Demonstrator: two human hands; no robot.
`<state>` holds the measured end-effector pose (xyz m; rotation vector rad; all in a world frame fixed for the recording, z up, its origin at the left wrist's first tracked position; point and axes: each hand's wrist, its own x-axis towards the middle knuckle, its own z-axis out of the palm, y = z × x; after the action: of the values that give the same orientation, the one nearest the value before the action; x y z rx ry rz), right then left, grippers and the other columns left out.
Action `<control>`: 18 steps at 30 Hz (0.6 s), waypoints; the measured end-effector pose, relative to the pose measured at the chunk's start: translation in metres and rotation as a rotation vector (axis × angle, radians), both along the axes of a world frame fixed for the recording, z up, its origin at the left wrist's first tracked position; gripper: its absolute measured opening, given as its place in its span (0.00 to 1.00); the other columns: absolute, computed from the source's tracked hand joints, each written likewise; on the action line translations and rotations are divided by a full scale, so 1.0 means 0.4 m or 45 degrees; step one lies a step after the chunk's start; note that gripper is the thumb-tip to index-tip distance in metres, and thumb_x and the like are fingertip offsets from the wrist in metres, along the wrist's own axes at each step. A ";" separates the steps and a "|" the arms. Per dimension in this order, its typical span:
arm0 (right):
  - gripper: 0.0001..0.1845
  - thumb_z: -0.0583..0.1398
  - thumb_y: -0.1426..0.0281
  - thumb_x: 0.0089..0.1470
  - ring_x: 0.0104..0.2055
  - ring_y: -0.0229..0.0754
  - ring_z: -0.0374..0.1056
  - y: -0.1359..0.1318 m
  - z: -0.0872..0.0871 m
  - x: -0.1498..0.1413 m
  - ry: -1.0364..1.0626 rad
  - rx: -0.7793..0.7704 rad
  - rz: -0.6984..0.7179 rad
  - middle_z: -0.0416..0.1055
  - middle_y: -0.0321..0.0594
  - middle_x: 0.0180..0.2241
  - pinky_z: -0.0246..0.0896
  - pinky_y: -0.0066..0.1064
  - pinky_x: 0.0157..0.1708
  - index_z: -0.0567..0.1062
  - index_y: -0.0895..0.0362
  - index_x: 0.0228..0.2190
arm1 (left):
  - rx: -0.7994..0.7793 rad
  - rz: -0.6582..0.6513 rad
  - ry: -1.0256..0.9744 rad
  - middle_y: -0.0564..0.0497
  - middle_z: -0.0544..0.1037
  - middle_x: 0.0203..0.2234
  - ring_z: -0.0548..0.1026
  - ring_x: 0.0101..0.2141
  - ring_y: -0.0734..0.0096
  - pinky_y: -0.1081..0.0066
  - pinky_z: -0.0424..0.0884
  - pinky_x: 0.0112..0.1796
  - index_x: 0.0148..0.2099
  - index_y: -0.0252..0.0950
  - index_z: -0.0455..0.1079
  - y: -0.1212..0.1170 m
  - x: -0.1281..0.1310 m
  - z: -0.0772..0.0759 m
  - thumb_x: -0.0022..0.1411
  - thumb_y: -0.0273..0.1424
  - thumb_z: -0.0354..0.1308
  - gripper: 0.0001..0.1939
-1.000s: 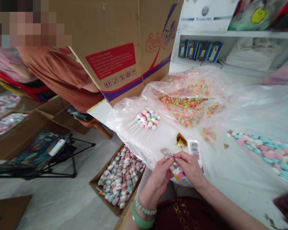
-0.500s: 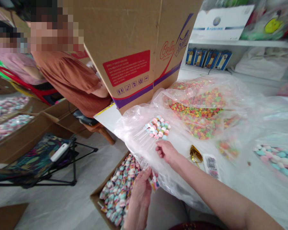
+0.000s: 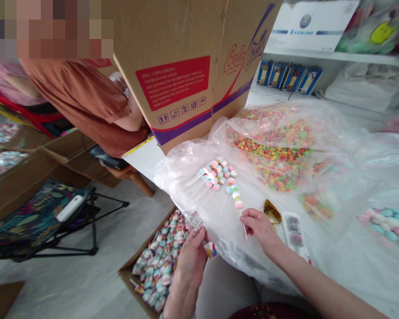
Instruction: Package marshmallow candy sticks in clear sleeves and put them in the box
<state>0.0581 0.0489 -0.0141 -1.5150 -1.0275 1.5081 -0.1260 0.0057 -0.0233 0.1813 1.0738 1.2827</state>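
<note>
My right hand [image 3: 258,228] pinches the white stick of a marshmallow skewer [image 3: 236,195], whose pastel candies point away from me above the plastic-covered table. To its left lies a pile of similar marshmallow skewers [image 3: 215,173], sticks towards the lower left. At the table's near edge, my left hand [image 3: 190,254] is closed on a clear printed plastic bag [image 3: 211,250]; part of the bag hides behind the fingers. Below that hand, on the floor, a cardboard box [image 3: 128,270] holds many wrapped marshmallow skewers [image 3: 159,263].
Gold twist ties [image 3: 271,212] and a stack of clear printed bags [image 3: 295,232] lie right of my hand. Behind are ring candies [image 3: 282,150] under plastic and a tall carton [image 3: 182,40]. Loose marshmallows [image 3: 390,223] lie far right. A person in a brown top [image 3: 83,97] sits left.
My right hand has moved right and towards me from the pile, now with a marshmallow skewer in it. My left hand still has the bag. The view has shifted slightly.
</note>
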 end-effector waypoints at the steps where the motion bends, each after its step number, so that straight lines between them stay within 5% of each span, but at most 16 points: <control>1: 0.07 0.56 0.68 0.40 0.15 0.31 0.54 -0.022 -0.001 0.025 -0.018 -0.002 0.019 0.61 0.29 0.11 0.49 0.24 0.17 0.65 0.57 0.16 | 0.029 -0.033 0.023 0.52 0.74 0.22 0.72 0.25 0.73 0.74 0.68 0.28 0.27 0.32 0.68 0.003 0.003 0.006 0.46 0.31 0.66 0.10; 7: 0.06 0.53 0.66 0.40 0.11 0.32 0.53 -0.101 -0.004 0.114 -0.066 -0.158 0.061 0.60 0.27 0.11 0.45 0.23 0.10 0.63 0.55 0.19 | 0.049 -0.121 0.241 0.52 0.74 0.25 0.73 0.24 0.73 0.74 0.67 0.26 0.33 0.33 0.67 0.024 0.054 0.035 0.44 0.28 0.64 0.12; 11: 0.06 0.53 0.65 0.40 0.10 0.32 0.55 -0.094 -0.024 0.120 0.027 -0.242 0.087 0.63 0.27 0.14 0.46 0.23 0.08 0.63 0.55 0.22 | 0.152 -0.095 0.456 0.60 0.65 0.18 0.61 0.17 0.84 0.81 0.55 0.18 0.30 0.34 0.65 0.044 0.099 0.046 0.43 0.24 0.59 0.09; 18: 0.09 0.54 0.62 0.47 0.11 0.30 0.52 -0.090 -0.057 0.126 0.210 -0.140 -0.014 0.60 0.26 0.14 0.43 0.22 0.10 0.64 0.55 0.24 | 0.044 -0.221 0.705 0.64 0.55 0.12 0.51 0.11 0.83 0.77 0.47 0.15 0.30 0.37 0.62 0.116 0.154 0.066 0.43 0.30 0.62 0.12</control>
<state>0.1084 0.0130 -0.0369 -1.4408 -0.8517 1.6751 -0.0646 0.0520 0.0029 0.6708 1.4664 1.1180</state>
